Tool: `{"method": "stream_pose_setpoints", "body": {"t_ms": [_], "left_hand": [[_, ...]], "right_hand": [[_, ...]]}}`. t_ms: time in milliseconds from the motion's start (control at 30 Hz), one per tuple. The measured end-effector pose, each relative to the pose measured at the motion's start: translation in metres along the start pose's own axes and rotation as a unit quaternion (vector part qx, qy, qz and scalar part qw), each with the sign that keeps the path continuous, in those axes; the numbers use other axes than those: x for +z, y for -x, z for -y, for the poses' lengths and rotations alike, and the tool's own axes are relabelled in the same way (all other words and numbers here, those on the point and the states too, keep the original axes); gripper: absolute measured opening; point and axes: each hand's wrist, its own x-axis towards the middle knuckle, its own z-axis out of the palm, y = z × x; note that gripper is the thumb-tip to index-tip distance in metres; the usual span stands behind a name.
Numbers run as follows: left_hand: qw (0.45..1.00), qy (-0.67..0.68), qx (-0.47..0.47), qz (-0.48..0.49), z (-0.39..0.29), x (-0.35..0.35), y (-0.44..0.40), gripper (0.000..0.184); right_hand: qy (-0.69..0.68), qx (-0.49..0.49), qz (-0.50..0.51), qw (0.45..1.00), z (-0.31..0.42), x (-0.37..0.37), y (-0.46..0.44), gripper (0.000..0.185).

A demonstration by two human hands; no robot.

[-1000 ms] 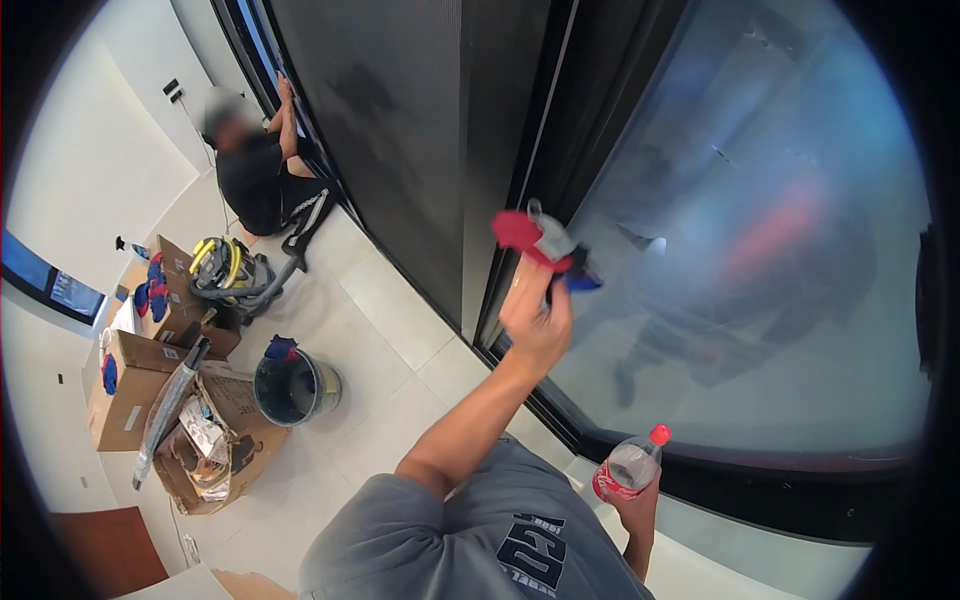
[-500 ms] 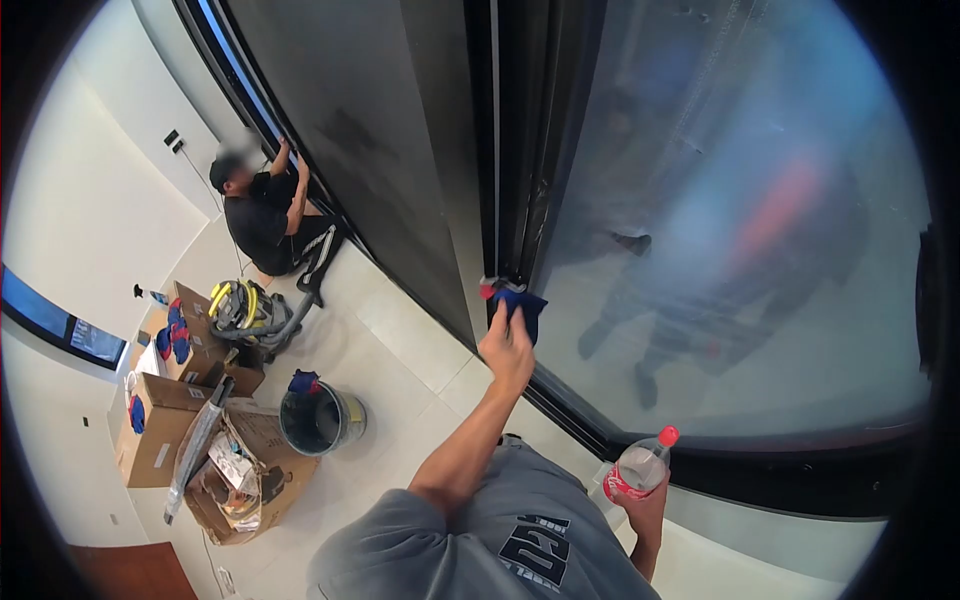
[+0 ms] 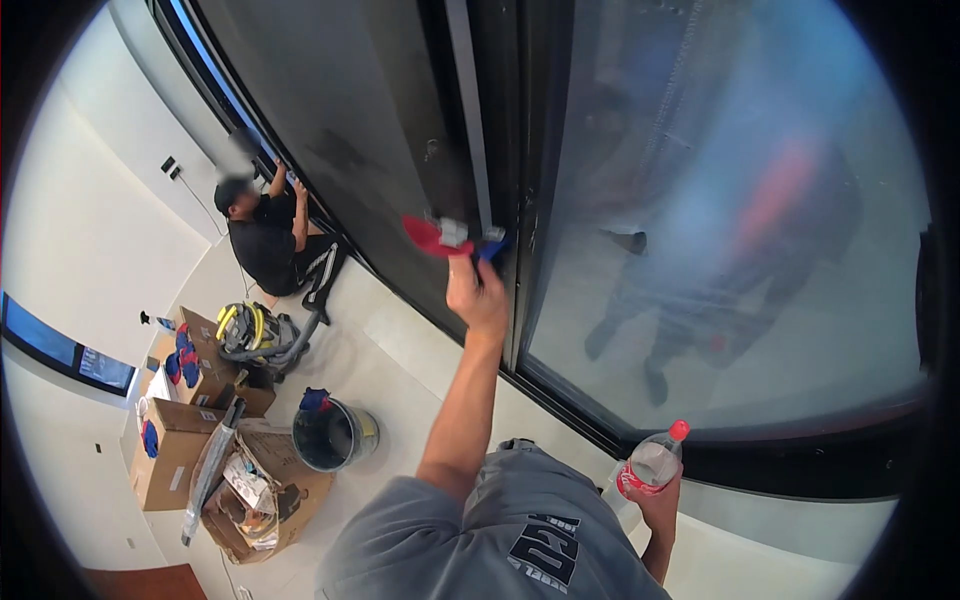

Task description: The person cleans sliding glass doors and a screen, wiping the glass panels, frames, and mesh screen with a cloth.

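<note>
My left hand (image 3: 478, 297) is closed around a red and blue cloth (image 3: 434, 238) with a whitish patch. It is raised in front of the dark frame (image 3: 508, 190) between two large glass panes; whether the cloth touches the frame I cannot tell. Low on the right, my right hand (image 3: 658, 505) grips a plastic bottle (image 3: 652, 466) with a red label and a red cap, held tilted. The right-hand pane (image 3: 600, 330) looks hazy, with blurred reflections in it.
A co-worker (image 3: 265, 235) sits on the floor at the far left, hands on the window frame. A yellow and grey vacuum cleaner (image 3: 262, 335), a dark bucket (image 3: 330, 437) with a cloth on its rim, and cardboard boxes (image 3: 172, 455) stand on the pale floor.
My left hand has moved up and slightly left with the cloth, whose red part now shows. The bottle in my right hand sits slightly further right in view.
</note>
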Motion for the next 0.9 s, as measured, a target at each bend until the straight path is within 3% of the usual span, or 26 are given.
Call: {"method": "stream_pose_setpoints", "body": {"t_ms": [67,133,233,300,367,433,500,600,667,767,800,833,900], "left_hand": [[0.982,-0.042,-0.165,0.078,0.03,-0.017,0.064,0.036],[0.951,-0.039,-0.294,0.082,0.045,-0.026,0.098,0.033],[0.985,-0.031,-0.164,0.048,0.034,-0.018,0.053,0.03],[0.997,0.006,-0.046,-0.057,0.014,-0.012,-0.031,0.017],[0.994,0.012,0.01,-0.11,-0.01,-0.014,-0.13,0.018],[0.985,0.065,0.097,-0.128,-0.027,-0.005,-0.224,0.024],[0.995,0.072,0.064,-0.042,-0.042,0.0,-0.283,0.028],[0.982,0.182,0.046,-0.012,-0.046,0.008,-0.296,0.029],[0.988,0.152,0.019,0.03,-0.028,-0.002,-0.278,0.029],[0.997,0.074,0.022,0.018,0.002,-0.004,-0.215,0.028],[0.998,-0.002,-0.036,0.054,0.003,-0.014,-0.19,0.028],[0.998,-0.03,0.019,0.046,0.027,-0.015,-0.163,0.027],[0.995,-0.025,-0.07,0.071,0.053,-0.02,-0.103,0.026]], "right_hand": [[-0.016,0.008,0.001,1.0,0.001,0.001,0.002,0.104],[0.016,-0.01,0.009,1.0,-0.004,-0.001,0.004,0.104],[0.028,-0.02,0.015,0.999,0.006,-0.006,-0.007,0.103],[0.032,-0.026,0.009,0.999,0.003,-0.008,-0.005,0.103],[0.042,-0.042,-0.007,0.998,-0.009,-0.012,-0.006,0.102],[0.031,-0.043,-0.022,0.998,-0.008,-0.013,-0.003,0.102],[0.042,-0.035,-0.032,0.998,0.001,-0.012,-0.003,0.102],[0.039,-0.049,-0.048,0.997,-0.012,-0.01,-0.002,0.103],[0.02,-0.048,-0.052,0.997,-0.018,-0.006,0.0,0.102],[-0.002,-0.008,-0.035,0.999,-0.011,0.002,0.006,0.099],[-0.008,-0.004,-0.03,1.0,-0.007,0.003,0.007,0.098],[-0.011,-0.002,-0.024,1.0,-0.003,0.004,0.007,0.098],[-0.023,0.002,-0.006,1.0,0.006,0.005,0.004,0.097]]}}
